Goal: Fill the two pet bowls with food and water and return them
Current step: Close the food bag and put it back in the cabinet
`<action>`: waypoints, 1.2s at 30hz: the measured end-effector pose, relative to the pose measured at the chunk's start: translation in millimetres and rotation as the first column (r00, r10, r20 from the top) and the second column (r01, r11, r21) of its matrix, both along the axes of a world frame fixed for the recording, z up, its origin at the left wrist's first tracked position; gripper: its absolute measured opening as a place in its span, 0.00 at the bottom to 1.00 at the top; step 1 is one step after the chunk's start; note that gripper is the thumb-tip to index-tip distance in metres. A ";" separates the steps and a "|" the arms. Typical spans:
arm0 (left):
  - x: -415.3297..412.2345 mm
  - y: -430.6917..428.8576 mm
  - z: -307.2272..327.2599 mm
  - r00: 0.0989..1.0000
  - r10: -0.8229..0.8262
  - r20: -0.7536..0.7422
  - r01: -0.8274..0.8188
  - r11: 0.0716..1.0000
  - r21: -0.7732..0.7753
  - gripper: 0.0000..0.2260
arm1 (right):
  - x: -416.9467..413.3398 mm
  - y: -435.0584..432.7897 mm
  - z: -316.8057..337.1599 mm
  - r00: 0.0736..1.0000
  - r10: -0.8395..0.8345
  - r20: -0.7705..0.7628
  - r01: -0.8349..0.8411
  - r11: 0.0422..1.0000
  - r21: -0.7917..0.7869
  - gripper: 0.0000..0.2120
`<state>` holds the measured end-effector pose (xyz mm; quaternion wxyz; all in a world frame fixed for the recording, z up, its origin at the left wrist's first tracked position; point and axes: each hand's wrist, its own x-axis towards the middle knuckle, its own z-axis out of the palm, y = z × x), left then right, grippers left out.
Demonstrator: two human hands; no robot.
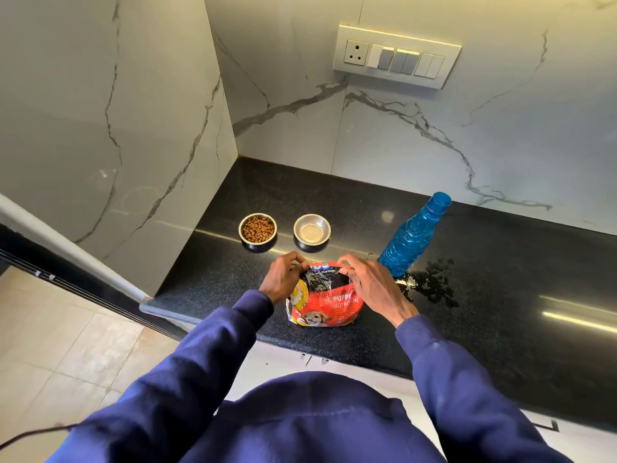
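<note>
**Soft food bag pinched at the top, both bowls waiting behind it**

I have the puppy food bag standing on the black counter, close to its front edge. It is a thin printed pouch, crinkled and slumped near the mouth, so I judge it soft, fairly light and likely to fold or tip if taken low. The top edge is the place to hold it, and that is where my hands are: my left hand has its fingers closed on the left corner of the mouth, my right hand on the right corner, both clamped on the film.

Just behind the bag sit the two steel bowls, a little apart. The left bowl holds brown kibble; the right bowl looks to hold a shallow layer of water, though I cannot be sure of the level. Both are rigid and smooth, probably slick, best lifted by the rim and kept flat.

To the right stands a blue plastic bottle, uncapped, with a spill of water on the counter at its base. I would keep the bag clear of that wet patch.
</note>
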<state>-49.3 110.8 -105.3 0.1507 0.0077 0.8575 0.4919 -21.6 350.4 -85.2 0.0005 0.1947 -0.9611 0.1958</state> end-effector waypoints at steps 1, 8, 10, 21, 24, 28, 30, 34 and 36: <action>-1.0 -0.3 -0.3 0.999 0.010 0.040 -0.011 0.999 0.031 0.05 | 0.0 1.1 -2.7 0.997 0.025 -0.076 -0.019 0.998 0.066 0.16; -1.0 2.5 4.7 0.999 -0.007 0.040 0.004 0.997 0.078 0.07 | 26.2 9.8 -17.9 0.970 0.220 -0.105 -0.197 0.960 0.199 0.31; 3.4 4.0 -0.4 0.987 -0.086 -0.137 0.063 0.984 -0.166 0.08 | 24.0 13.9 -22.6 0.981 0.188 -0.038 -0.178 0.967 0.185 0.35; 58.6 17.2 -4.9 0.912 -0.308 -0.272 0.137 0.852 -0.505 0.38 | 16.3 20.1 -28.6 0.953 0.219 0.210 -0.208 0.975 -0.073 0.55; 51.6 7.7 -8.4 0.904 -0.394 -0.165 0.268 0.825 -0.498 0.60 | 11.4 21.8 -31.9 0.936 0.237 0.259 -0.218 0.971 -0.102 0.63; 38.4 2.0 -19.2 0.887 -0.440 -0.141 0.340 0.828 -0.446 0.63 | 3.6 25.6 -39.5 0.911 0.212 0.353 -0.142 0.966 -0.215 0.68; 36.4 2.5 -24.3 0.899 -0.416 -0.136 0.333 0.852 -0.404 0.61 | -0.2 27.5 -42.8 0.896 0.221 0.385 -0.122 0.957 -0.264 0.68; 35.0 2.7 -24.7 0.911 -0.382 -0.156 0.324 0.896 -0.304 0.58 | -2.9 29.2 -49.9 0.894 0.238 0.379 -0.093 0.927 -0.364 0.65; 37.8 3.4 -19.6 0.927 -0.344 -0.148 0.304 0.922 -0.239 0.57 | -2.9 29.5 -51.4 0.897 0.236 0.375 -0.057 0.901 -0.430 0.63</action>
